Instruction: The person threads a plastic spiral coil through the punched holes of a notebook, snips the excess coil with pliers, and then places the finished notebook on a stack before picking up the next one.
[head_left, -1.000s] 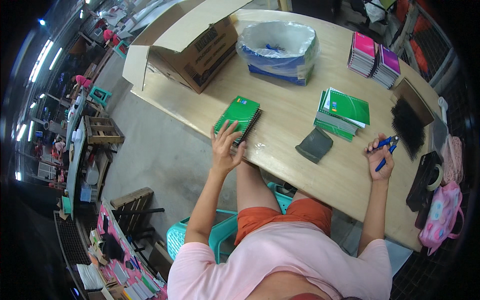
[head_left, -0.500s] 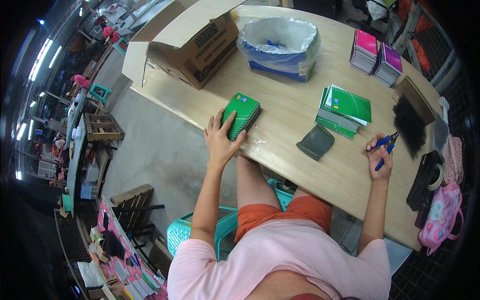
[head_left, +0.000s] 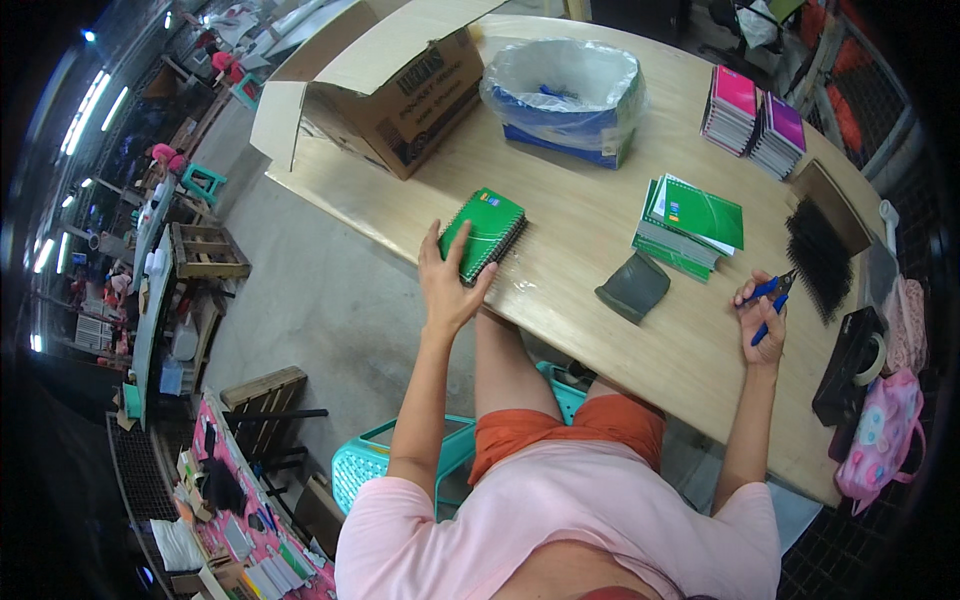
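Observation:
A short stack of green spiral notebooks (head_left: 489,225) lies near the table's left front edge, wire coils facing right. My left hand (head_left: 452,280) rests at its near end, fingers spread, the index finger over the cover and the thumb by the near right corner. In my right hand (head_left: 765,340), above the table at the right, is a pair of pliers (head_left: 777,302) with blue handles and dark jaws pointing away from me. Between the hands sit a dark grey-green block-like piece (head_left: 634,288) and a pile of green-covered books (head_left: 690,220), some covers askew.
An open cardboard box (head_left: 420,100) stands at the far left, beside a plastic-lined blue box (head_left: 560,140). Pink notebooks (head_left: 732,105) and purple notebooks (head_left: 778,130) fill the far right. Black wire coils (head_left: 820,255), a tape roll (head_left: 872,358) and a pink pouch (head_left: 880,430) line the right side.
My left hand has shifted very slightly on the green notebooks, its fingers still spread. My right hand keeps the pliers in nearly the same place. The whole view has moved a little.

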